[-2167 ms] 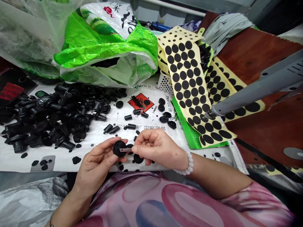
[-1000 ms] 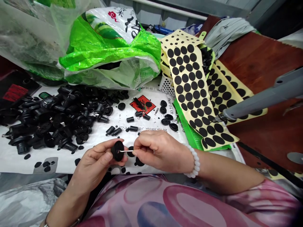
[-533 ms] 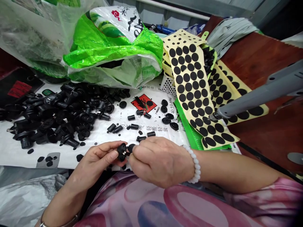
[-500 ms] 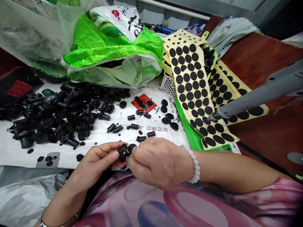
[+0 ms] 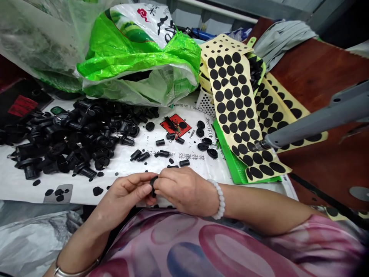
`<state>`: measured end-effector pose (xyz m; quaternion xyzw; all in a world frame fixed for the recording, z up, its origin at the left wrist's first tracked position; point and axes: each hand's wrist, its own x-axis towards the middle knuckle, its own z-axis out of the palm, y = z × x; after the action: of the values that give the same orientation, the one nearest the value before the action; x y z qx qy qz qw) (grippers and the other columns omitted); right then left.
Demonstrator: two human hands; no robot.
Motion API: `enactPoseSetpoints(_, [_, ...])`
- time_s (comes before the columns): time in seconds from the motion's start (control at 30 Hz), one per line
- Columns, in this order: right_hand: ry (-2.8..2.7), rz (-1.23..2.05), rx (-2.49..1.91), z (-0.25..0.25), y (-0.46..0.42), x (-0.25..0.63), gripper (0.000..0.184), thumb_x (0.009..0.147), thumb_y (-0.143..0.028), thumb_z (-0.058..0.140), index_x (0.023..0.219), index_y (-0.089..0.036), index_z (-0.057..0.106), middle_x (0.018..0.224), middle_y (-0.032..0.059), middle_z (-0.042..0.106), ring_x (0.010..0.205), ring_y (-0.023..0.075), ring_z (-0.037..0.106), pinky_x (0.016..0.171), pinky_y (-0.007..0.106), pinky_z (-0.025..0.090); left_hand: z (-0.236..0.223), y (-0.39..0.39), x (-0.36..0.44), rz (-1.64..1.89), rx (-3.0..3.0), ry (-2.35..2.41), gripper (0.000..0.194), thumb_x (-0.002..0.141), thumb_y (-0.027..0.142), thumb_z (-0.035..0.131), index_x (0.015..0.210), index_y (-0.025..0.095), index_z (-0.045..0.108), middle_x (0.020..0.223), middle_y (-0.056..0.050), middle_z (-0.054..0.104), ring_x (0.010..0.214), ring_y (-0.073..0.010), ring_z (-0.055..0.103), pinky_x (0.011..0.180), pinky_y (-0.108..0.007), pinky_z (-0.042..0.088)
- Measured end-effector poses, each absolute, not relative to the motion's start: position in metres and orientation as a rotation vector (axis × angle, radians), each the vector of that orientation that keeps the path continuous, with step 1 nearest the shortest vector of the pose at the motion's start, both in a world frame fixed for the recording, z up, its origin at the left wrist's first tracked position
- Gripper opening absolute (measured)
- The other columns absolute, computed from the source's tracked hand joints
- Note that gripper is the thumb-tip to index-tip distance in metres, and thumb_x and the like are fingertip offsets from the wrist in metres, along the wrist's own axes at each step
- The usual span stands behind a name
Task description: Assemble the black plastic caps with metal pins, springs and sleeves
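Low in the middle, my left hand (image 5: pixel 131 191) pinches a black round plastic part (image 5: pixel 153 186) between thumb and fingers, its disc turned edge-on. My right hand (image 5: pixel 186 191), wearing a white bead bracelet (image 5: pixel 218 200), has its fingers closed and pressed against the disc's right side. Whatever lies between those fingertips and the disc is hidden. Just beyond my hands lie small black cylinders (image 5: pixel 184 163) and black round caps (image 5: pixel 212 153). At the left is a big heap of black plastic parts with round flanges (image 5: pixel 83 134).
Sheets of black round stickers (image 5: pixel 235 92) hang over a white basket (image 5: pixel 205 103) and a green tray (image 5: pixel 236 173) at right. A grey electric screwdriver (image 5: pixel 311 125) points in from the right. Green and white sacks (image 5: pixel 138 63) stand behind. Loose black discs (image 5: pixel 98 191) dot the white sheet.
My right fingers have moved left and up onto the part. The black round sticker seen by them before is now out of sight. The part has turned edge-on.
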<state>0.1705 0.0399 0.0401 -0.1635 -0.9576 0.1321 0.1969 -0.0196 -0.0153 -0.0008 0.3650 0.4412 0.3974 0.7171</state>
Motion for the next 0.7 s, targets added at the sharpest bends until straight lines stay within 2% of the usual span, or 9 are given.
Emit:
enactPoseSetpoints(0.13, [-2.454, 0.704, -0.465, 0.0391, 0.0435, 0.1683, 0.018, 0.091, -0.017, 0.046, 0.082, -0.012, 0.06, 0.073, 0.0044, 0.056, 0.069, 0.0127, 0.052, 0.063, 0.022, 0.044, -0.0041, -0.0172, -0.0195, 0.959, 0.856, 0.927, 0.039, 0.082, 0.034, 0.06, 0.12, 0.025, 0.057, 0.076, -0.002, 0.069, 0.065, -0.0131, 0.064, 0.065, -0.024, 0.052])
enactPoseSetpoints(0.3, [-2.177, 1.151, -0.591, 0.0459, 0.0468, 0.1706, 0.007, 0.084, -0.012, 0.058, 0.086, -0.012, 0.064, 0.079, 0.0035, 0.061, 0.073, 0.011, 0.056, 0.07, 0.022, 0.048, -0.0028, -0.0188, -0.022, 0.984, 0.913, 0.893, 0.037, 0.079, 0.027, 0.065, 0.115, 0.023, 0.061, 0.08, -0.003, 0.069, 0.068, -0.0145, 0.062, 0.067, -0.026, 0.051])
enactPoseSetpoints(0.4, [-2.083, 1.265, -0.662, 0.0463, 0.0453, 0.1718, 0.011, 0.082, -0.01, 0.057, 0.089, -0.012, 0.066, 0.08, 0.0034, 0.061, 0.073, 0.0106, 0.057, 0.069, 0.023, 0.048, -0.0041, -0.0187, -0.0224, 0.982, 0.929, 0.897, 0.036, 0.082, 0.028, 0.061, 0.116, 0.021, 0.06, 0.075, -0.003, 0.068, 0.066, -0.0144, 0.061, 0.066, -0.027, 0.05])
enactPoseSetpoints(0.53, [-1.916, 1.4, -0.769, 0.0411, 0.0416, 0.1706, 0.012, 0.079, -0.012, 0.058, 0.089, -0.012, 0.065, 0.077, 0.0012, 0.059, 0.064, 0.0075, 0.054, 0.059, 0.019, 0.046, -0.007, -0.0194, -0.0202, 0.983, 0.896, 0.918, 0.037, 0.081, 0.032, 0.062, 0.116, 0.02, 0.06, 0.073, -0.003, 0.067, 0.064, -0.0145, 0.061, 0.066, -0.028, 0.05])
enactPoseSetpoints(0.7, [-1.825, 1.475, -0.794, 0.038, 0.0384, 0.1679, 0.014, 0.078, -0.009, 0.054, 0.089, -0.01, 0.064, 0.073, 0.0006, 0.06, 0.061, 0.007, 0.056, 0.057, 0.018, 0.046, -0.0015, -0.0193, -0.0147, 1.016, 0.805, 0.958, 0.04, 0.077, 0.034, 0.066, 0.113, 0.019, 0.06, 0.091, -0.008, 0.069, 0.075, -0.0189, 0.066, 0.071, -0.033, 0.054])
